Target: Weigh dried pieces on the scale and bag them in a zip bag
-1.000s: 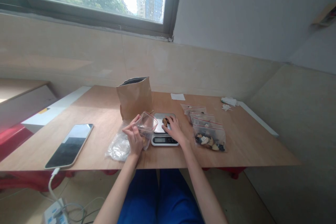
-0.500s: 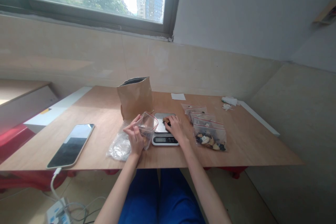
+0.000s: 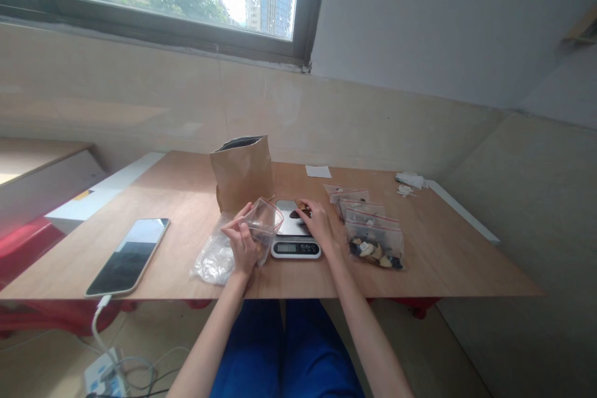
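My left hand [image 3: 243, 247] is closed on a clear zip bag [image 3: 262, 219] with a red seal line, its mouth held open toward the scale. Over the right side of the digital scale [image 3: 295, 249], my right hand [image 3: 317, 224] pinches several brown and dark dried pieces [image 3: 304, 206], too small to name. A dark piece [image 3: 293, 214] shows on the silver plate below the fingers. Beneath and left of my left hand lies crumpled clear plastic [image 3: 212, 258]. Right of the scale, a filled zip bag [image 3: 375, 249] holds dark, tan and white dried pieces.
An open brown paper pouch [image 3: 242, 174] stands behind my left hand. More zip bags [image 3: 347, 196] lie behind the filled one. A phone [image 3: 128, 256] with a plugged-in cable is at the left. White paper [image 3: 318, 171] and crumpled tissue [image 3: 410, 181] lie toward the back.
My right hand has lifted slightly off the scale plate and shifted right, with the dried pieces now gripped in its fingers. The left hand keeps its hold on the bag.
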The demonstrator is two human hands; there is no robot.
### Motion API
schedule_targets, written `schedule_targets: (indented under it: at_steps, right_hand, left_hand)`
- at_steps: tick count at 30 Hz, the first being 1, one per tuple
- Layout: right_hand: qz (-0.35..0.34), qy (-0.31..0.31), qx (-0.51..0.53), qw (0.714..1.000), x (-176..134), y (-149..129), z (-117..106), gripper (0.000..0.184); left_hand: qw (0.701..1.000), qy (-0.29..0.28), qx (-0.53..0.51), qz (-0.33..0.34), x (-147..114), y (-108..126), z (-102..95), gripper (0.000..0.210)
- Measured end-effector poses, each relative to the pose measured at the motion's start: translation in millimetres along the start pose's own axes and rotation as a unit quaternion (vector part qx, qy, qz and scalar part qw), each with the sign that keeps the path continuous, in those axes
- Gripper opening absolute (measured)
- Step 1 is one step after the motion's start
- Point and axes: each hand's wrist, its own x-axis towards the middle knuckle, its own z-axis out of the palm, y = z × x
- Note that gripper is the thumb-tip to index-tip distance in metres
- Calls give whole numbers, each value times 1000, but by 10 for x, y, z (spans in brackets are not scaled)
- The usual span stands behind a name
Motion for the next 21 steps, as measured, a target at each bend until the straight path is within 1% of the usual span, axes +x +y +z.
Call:
schedule_targets:
  at_steps: [2,6,12,14,17,21]
  right_hand:
    - [3,6,23,1000,16,-7,7,27]
    - [22,37,65,997,54,5,25,26]
    - [67,52,100,991,59,70,39,26]
    - [83,60,120,987,60,53,38,26]
    - [101,76,185,975,75,-81,17,26]
    - [93,80,301,946,132,-417,15,28]
  left_hand:
    - [1000,1,3,-4,1,8,-3,15]
    - [1000,-13,-1,4,-1,-1,-7,15]
    - [1000,-17,-8,22,-3,-22,9,18]
    - [1000,-13,1,25,-1,-12,10,17]
    - [1000,-7,12,19,1,-2,4,16]
    - [1000,-2,3,10,5,-21,1,17]
